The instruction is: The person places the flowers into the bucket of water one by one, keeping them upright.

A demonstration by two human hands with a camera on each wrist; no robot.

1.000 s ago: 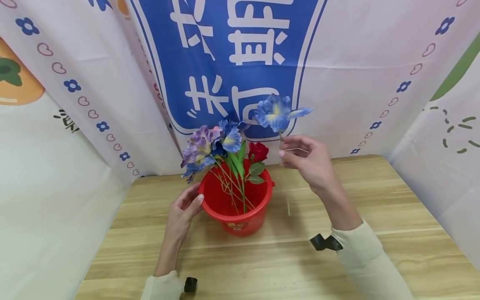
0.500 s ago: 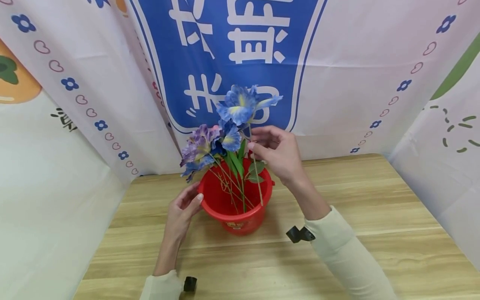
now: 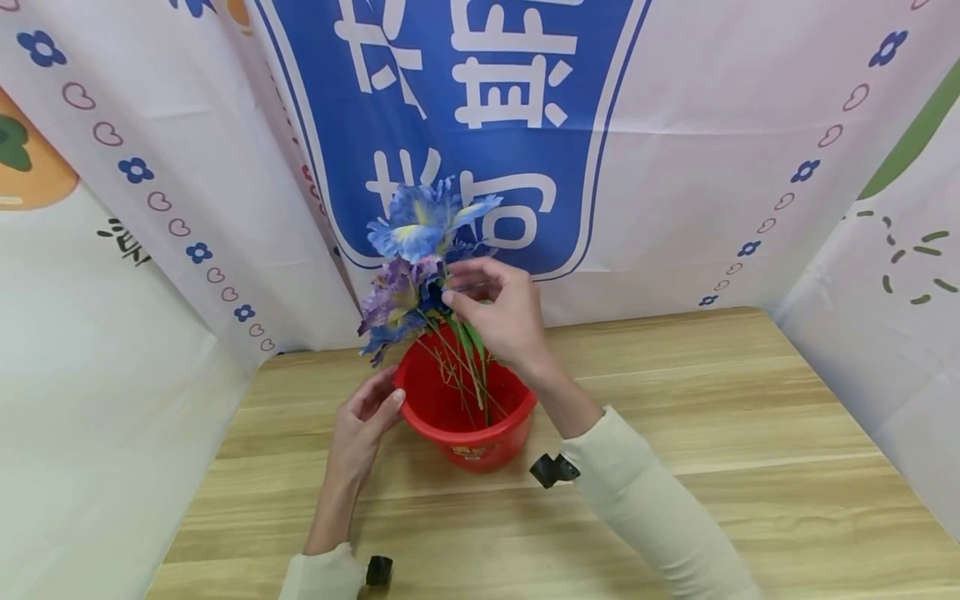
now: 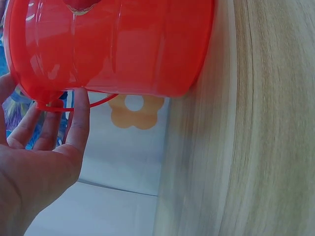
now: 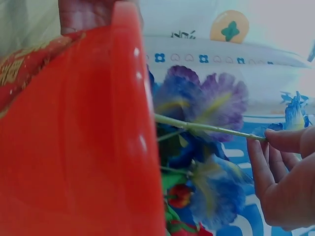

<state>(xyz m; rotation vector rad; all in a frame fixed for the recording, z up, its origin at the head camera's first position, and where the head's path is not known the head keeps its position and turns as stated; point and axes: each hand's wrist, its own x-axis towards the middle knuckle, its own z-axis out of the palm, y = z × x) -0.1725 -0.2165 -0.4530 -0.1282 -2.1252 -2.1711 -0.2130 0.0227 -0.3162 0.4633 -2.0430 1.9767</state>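
Note:
A red plastic bucket (image 3: pixel 480 450) stands on the wooden table with several artificial flowers leaning out over its far rim. My left hand (image 3: pixel 362 429) holds the bucket's left side, thumb on the rim; in the left wrist view its fingers (image 4: pixel 78 120) reach the wall by the red handle (image 4: pixel 101 101). Above the bucket my right hand (image 3: pixel 504 312) pinches the stem (image 5: pixel 211 129) of a blue iris (image 3: pixel 420 223) between thumb and fingertips. The stem's lower part hangs inside the bucket. Purple-and-blue blooms (image 3: pixel 397 292) are beside it, and a red rose (image 5: pixel 184 228) shows in the right wrist view.
Behind the table (image 3: pixel 675 467) hangs a white cloth (image 3: pixel 675 208) with a large blue printed panel (image 3: pixel 517 150). More printed cloth (image 3: pixel 112 350) closes off the left side. A black device (image 3: pixel 553 471) sits at the right cuff, another (image 3: pixel 379 571) at the left.
My right hand has carried the blue iris leftward from beside the bucket to over it, and the stem's lower end has gone inside. The left hand and the bucket have hardly moved.

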